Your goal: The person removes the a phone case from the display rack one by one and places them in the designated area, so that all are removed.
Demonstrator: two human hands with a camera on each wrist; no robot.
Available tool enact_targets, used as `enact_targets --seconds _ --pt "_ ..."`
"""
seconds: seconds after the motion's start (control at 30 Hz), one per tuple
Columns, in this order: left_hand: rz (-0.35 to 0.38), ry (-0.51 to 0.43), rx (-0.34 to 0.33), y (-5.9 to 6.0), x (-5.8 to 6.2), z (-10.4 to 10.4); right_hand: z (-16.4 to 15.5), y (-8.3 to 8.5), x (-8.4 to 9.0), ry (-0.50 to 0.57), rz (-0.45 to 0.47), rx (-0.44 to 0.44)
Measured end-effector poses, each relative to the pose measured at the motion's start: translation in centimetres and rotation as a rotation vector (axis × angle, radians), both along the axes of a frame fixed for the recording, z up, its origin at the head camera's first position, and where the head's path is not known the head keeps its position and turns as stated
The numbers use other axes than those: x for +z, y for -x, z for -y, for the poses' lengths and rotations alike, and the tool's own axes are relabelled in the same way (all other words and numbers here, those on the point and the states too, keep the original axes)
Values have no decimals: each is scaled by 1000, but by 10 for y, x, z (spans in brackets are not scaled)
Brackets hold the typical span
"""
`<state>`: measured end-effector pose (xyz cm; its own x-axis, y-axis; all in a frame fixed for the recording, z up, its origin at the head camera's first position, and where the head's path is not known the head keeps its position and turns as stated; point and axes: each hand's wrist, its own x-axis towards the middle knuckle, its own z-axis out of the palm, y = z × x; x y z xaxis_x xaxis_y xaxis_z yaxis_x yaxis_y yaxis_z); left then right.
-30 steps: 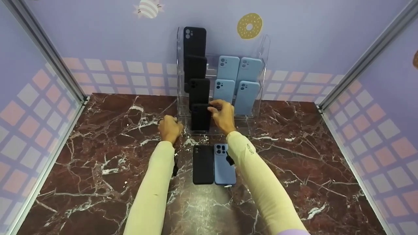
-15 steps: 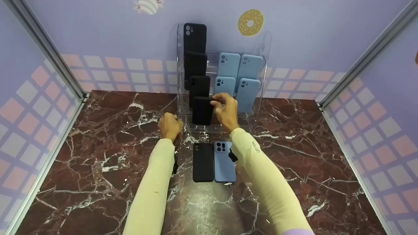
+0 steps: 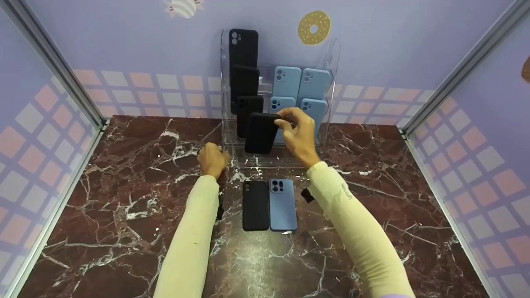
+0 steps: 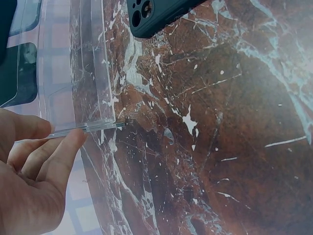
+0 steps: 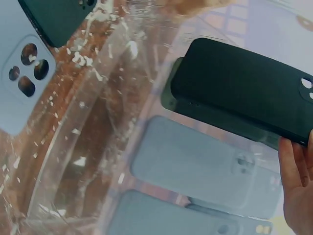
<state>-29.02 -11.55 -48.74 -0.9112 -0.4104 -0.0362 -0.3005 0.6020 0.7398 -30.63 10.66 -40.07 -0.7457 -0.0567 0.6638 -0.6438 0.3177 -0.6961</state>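
Observation:
In the head view my right hand (image 3: 301, 136) pinches a black phone case (image 3: 261, 134) by its upper right corner. That case hangs in front of a clear tiered display stand (image 3: 224, 78), clear of its lowest tier. My left hand (image 3: 212, 160) is at the stand's front left; in the left wrist view its thumb and fingers grip the stand's transparent side edge (image 4: 93, 127). On the stand, black phone cases (image 3: 243, 49) make a left column. Light blue phone cases (image 3: 287, 82) fill two rows on the right, partly hidden by my right hand.
A black phone case (image 3: 255, 209) and a darker blue phone case (image 3: 283, 211) lie side by side on the marbled tabletop (image 3: 136, 194), in front of the stand. Behind the stand rises a patterned purple wall (image 3: 145, 41), with side panels left and right.
My right hand has lifted the black phone case off the lowest tier, up and slightly right, and the case has tilted. My left hand stays at the stand's edge.

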Motion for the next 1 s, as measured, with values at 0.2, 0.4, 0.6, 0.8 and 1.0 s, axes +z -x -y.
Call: enact_targets --seconds 0.2,0.4,0.6,0.8,1.0 --pt "-5 10 7 -1 0 2 -20 -14 11 -55 -46 16" --pt "-20 36 5 0 1 1 -45 -30 20 -77 -50 4" --pt "-6 29 13 -1 0 -1 -74 -38 18 -122 -2 -41" --pt "-3 35 5 -1 1 -1 -101 -40 7 -210 109 -116" --pt "-3 32 0 -1 2 -1 -126 -38 -10 -252 253 -157"
